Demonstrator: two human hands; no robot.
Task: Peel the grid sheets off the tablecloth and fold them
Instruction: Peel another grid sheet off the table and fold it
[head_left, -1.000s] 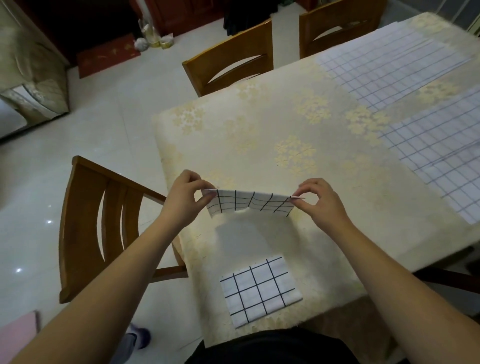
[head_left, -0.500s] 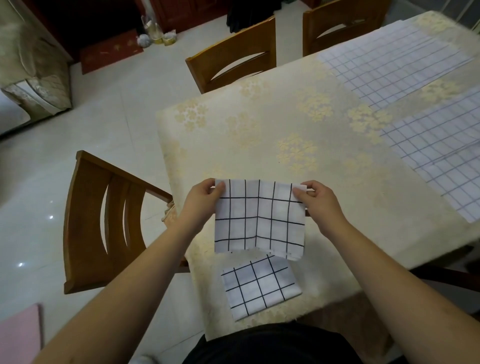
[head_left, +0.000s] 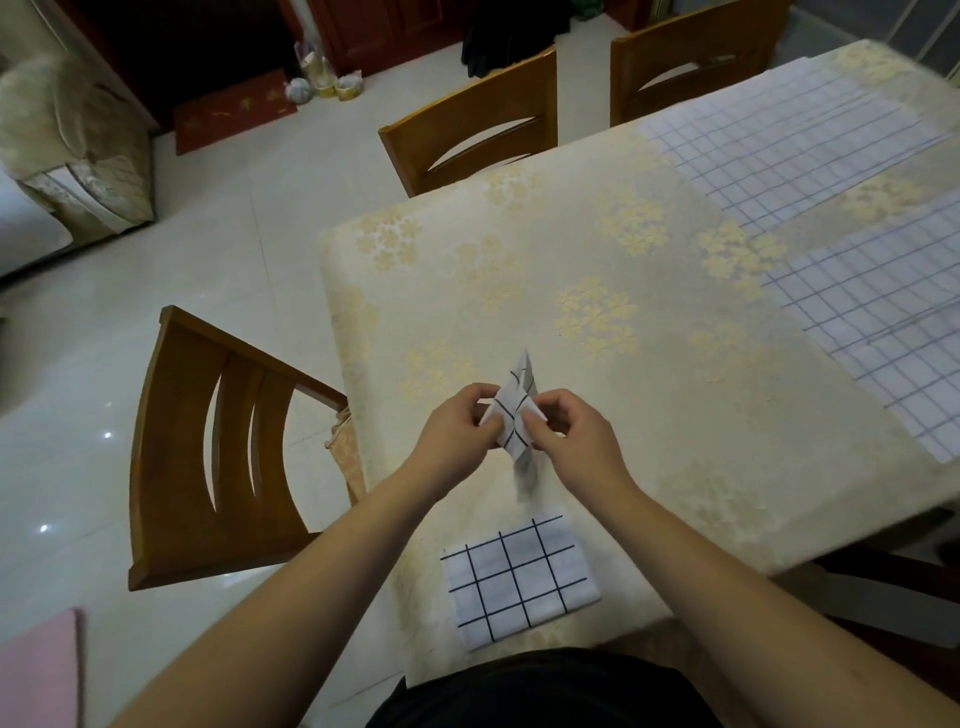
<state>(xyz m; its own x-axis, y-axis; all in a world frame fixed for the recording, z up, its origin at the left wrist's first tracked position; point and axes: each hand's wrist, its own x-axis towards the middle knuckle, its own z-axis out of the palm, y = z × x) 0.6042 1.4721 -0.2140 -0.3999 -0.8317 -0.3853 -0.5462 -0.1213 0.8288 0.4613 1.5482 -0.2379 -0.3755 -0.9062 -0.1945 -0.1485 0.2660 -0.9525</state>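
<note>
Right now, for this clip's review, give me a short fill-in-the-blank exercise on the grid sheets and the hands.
1. The grid sheet being folded is pinched by ____ hands, the left hand and the right hand.
2. The folded sheet lies on the ____.
3. Large grid sheets lie flat at the table's far ____ side.

Missing words: both; tablecloth; right

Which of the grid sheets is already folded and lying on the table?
The small bold-lined sheet at the near table edge. The two big sheets lie flat, and another sheet is held by both hands.

Dim indoor light, bowed edges, perhaps slight motion blur.
</note>
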